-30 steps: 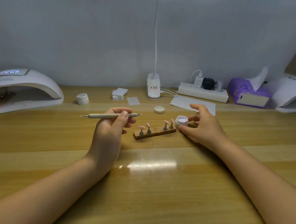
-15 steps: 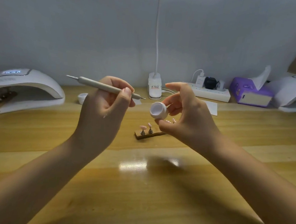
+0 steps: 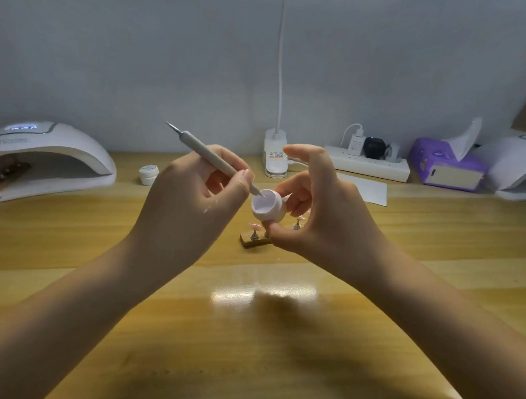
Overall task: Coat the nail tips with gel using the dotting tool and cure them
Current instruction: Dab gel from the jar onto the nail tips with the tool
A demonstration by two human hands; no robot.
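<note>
Dipping the tool into the little gel pot

The gel pot (image 3: 268,208) is up in the air over the table (image 3: 276,340), tipped so its open mouth faces the person. The right hand (image 3: 323,209) pinches it between thumb and fingers. The left hand (image 3: 193,200) grips the dotting tool (image 3: 210,156) like a pen, and its low end is just inside the pot's mouth. This looks like the step of picking up gel. Right behind the pot, the nail tips (image 3: 255,227) stand on a small wooden holder (image 3: 252,240) on the table, partly hidden. Next the tool has to come out with a small blob and go down to one tip, slowly, so nothing drips. A curing lamp (image 3: 46,159) waits far left, near a closed jar (image 3: 149,174).
</note>
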